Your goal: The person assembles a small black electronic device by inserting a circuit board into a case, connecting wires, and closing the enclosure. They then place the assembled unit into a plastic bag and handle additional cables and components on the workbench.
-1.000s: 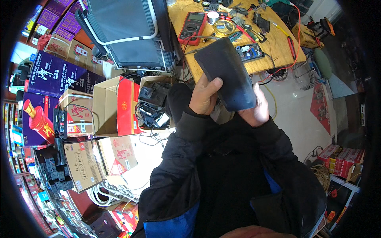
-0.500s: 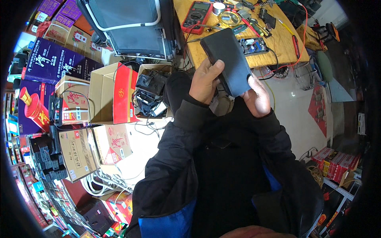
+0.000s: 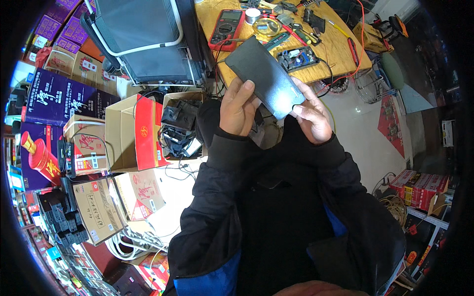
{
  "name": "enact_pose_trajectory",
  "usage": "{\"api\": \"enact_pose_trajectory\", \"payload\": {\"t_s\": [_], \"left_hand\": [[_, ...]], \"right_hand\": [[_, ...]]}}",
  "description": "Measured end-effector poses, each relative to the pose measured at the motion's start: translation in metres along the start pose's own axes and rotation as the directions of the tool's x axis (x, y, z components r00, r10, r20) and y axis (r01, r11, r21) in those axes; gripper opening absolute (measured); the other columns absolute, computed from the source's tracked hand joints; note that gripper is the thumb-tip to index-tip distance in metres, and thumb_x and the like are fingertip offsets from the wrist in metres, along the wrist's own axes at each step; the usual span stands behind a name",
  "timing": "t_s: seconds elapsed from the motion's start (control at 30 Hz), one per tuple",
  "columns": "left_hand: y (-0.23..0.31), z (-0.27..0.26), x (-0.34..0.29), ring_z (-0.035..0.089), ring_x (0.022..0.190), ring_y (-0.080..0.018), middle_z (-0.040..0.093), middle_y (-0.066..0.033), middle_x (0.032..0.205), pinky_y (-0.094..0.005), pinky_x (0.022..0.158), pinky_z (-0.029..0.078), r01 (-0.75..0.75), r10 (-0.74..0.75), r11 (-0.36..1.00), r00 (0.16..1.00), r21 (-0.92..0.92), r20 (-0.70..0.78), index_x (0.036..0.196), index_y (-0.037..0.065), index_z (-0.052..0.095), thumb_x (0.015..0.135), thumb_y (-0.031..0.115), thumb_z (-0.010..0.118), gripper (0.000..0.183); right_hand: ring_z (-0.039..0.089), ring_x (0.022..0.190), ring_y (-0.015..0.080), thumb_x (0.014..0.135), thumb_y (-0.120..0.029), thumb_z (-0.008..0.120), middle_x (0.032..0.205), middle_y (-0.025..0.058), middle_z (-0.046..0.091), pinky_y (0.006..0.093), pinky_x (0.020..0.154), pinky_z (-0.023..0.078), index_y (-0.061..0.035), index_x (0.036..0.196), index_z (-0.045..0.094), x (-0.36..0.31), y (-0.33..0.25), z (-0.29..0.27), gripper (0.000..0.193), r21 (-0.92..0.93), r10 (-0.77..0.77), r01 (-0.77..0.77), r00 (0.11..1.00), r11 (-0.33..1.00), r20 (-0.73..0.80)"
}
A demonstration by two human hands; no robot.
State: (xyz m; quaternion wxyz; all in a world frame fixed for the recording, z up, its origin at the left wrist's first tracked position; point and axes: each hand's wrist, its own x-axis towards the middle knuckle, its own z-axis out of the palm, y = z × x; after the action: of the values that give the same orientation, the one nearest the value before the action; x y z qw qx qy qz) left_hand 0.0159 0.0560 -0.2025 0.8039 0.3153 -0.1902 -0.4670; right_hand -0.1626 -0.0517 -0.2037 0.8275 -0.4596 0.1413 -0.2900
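Both my hands hold a flat black rectangular case (image 3: 266, 74) in front of me, tilted, with bright light glaring off its lower right part. At its left edge, my left hand (image 3: 240, 106) grips with the thumb on top and fingers underneath. My right hand (image 3: 312, 113) pinches the lower right corner, thumb near the corner. What kind of device the case belongs to, I cannot make out. Just beyond it on the wooden table (image 3: 340, 61) lies an opened housing with a circuit board (image 3: 297, 58), wires running from it.
On the table are a red multimeter (image 3: 227, 28), a solder spool (image 3: 252, 15), a yellow ring-shaped coil (image 3: 267, 27) and red-handled tools (image 3: 352, 51). A folding chair (image 3: 140, 39) stands left. Below it, a box of black adapters (image 3: 180, 118) adjoins an open cardboard box (image 3: 121, 133).
The case has shifted left and turned so that its face now catches glare. Both hands moved with it, and the right thumb has moved toward the lower corner. The surroundings shifted with my head.
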Motion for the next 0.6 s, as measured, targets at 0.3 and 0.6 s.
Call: {"api": "enact_pose_trajectory", "payload": {"t_s": [0.3, 0.6], "left_hand": [[0.000, -0.009, -0.025, 0.067, 0.101, -0.0181, 0.066, -0.0069, 0.112, -0.0307, 0.083, 0.055, 0.027, -0.025, 0.999, 0.997, 0.025, -0.071, 0.144, 0.002, 0.044, 0.089, 0.019, 0.079, 0.067], [0.033, -0.173, -0.122, 0.059, 0.130, -0.0359, 0.062, -0.0169, 0.136, -0.0559, 0.107, 0.049, -0.058, -0.011, 0.995, 0.756, -0.084, -0.655, 0.144, 0.002, 0.047, 0.101, 0.045, 0.062, 0.063]], "right_hand": [[0.053, 0.133, 0.0263, 0.092, -0.005, 0.065, 0.148, 0.0166, 0.053, 0.0421, 0.116, 0.039, 0.0060, 0.152, 0.042, -0.001, 0.013, 0.002, 0.065, -0.176, -0.027, 0.034, 0.999, 0.984, 0.038], [0.064, 0.119, 0.0265, 0.101, -0.013, 0.060, 0.137, 0.0192, 0.060, 0.0391, 0.102, 0.049, 0.0043, 0.150, 0.044, 0.008, 0.009, -0.012, 0.054, -0.441, 0.108, -0.012, 0.975, 0.897, 0.193]]}}
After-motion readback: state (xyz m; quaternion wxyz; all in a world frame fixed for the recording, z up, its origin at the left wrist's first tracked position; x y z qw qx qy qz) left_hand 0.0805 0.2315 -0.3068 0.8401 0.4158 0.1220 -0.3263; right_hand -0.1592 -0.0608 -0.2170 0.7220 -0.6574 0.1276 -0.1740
